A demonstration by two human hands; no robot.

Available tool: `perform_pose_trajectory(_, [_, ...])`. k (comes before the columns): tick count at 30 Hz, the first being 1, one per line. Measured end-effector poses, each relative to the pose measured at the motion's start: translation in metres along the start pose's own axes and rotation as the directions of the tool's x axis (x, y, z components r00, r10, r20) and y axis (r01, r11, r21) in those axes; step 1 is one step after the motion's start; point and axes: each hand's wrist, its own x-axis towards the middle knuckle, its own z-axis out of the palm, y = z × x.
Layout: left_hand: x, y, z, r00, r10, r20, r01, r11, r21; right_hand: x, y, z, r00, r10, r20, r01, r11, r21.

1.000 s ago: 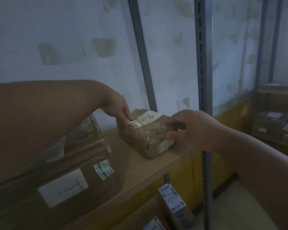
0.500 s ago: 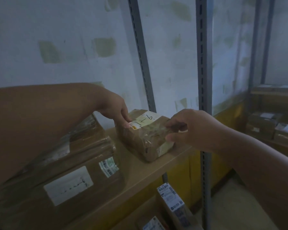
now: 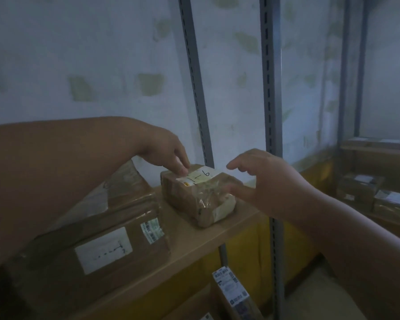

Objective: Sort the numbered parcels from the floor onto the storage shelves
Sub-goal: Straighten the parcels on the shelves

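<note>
While left hand (image 3: 169,155) fingertips stay on small parcel (image 3: 199,195), right hand (image 3: 261,179) has let go, fingers spread.

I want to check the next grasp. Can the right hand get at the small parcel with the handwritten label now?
Probably yes. The right hand is open beside the small parcel on the shelf, thumb at its right end, nothing between them. The left hand only touches its top.

A single wide-angle view is given from head height, directed forward and slightly down at the front edge of a wooden shelf (image 3: 217,236), seen from close by at arm's reach. The white wall (image 3: 90,54) behind is faced, with uprights (image 3: 271,88) bent by the lens.
</note>
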Motion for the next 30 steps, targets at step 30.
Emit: perform_pose_trajectory(30, [-0.212, 0.142, 0.138, 0.664, -0.623, -0.413, 0.277, 0.718, -0.639, -0.062, -0.064, -0.048, 0.940, -0.325, -0.104, 0.335, 0.818, 0.467])
